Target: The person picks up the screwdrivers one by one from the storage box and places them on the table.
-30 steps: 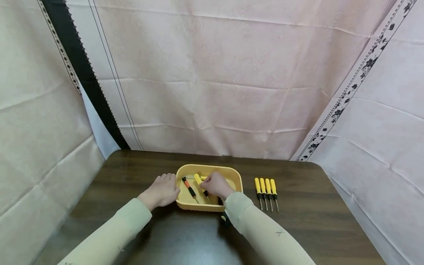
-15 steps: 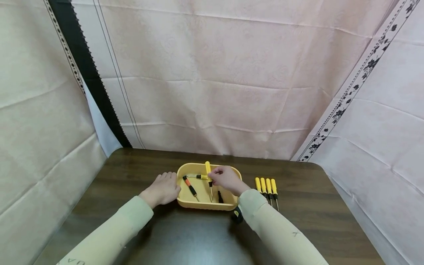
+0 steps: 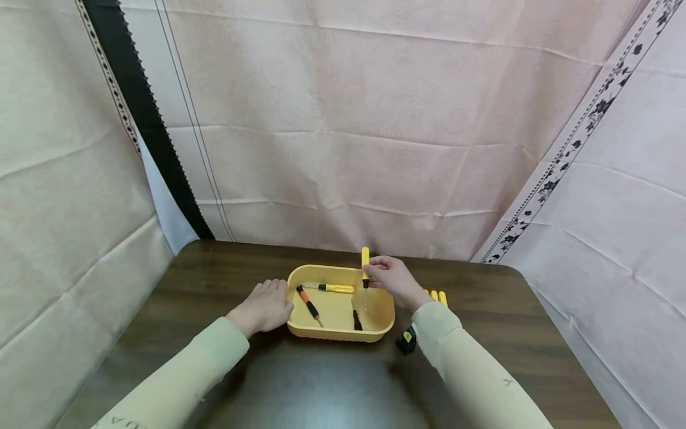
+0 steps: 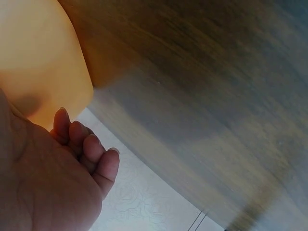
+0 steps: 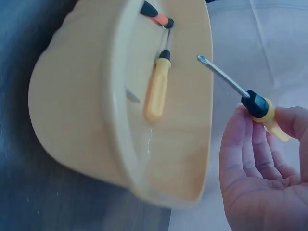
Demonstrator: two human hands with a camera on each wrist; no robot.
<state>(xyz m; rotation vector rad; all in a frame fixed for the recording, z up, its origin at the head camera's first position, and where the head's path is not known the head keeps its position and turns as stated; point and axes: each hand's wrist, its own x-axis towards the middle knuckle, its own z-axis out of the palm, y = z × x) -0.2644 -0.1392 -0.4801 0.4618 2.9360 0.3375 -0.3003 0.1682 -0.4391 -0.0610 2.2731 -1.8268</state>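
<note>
My right hand (image 3: pixel 396 280) pinches a yellow-handled screwdriver (image 3: pixel 365 262) upright above the right end of a yellow plastic basket (image 3: pixel 327 335). Its shaft points down; the right wrist view shows a cross-shaped tip and black collar on this screwdriver (image 5: pixel 255 105). My left hand (image 3: pixel 264 307) holds the basket's left rim; its thumb is hidden in the left wrist view, where the fingers (image 4: pixel 91 149) curl beside the wall. Inside the basket lie another yellow screwdriver (image 3: pixel 339 288), an orange-and-black screwdriver (image 3: pixel 308 302) and a small black-handled tool (image 3: pixel 356 320).
Several yellow screwdrivers (image 3: pixel 442 297) lie in a row on the dark wooden table (image 3: pixel 509 339), right of the basket, mostly hidden behind my right wrist. A black wrist camera (image 3: pixel 407 341) hangs under that wrist. Pale cloth (image 3: pixel 343 149) surrounds the table at the back and sides.
My right hand has lifted the yellow screwdriver from among the tools in the basket and carried it rightward, turning it upright. My left hand stays at the rim.
</note>
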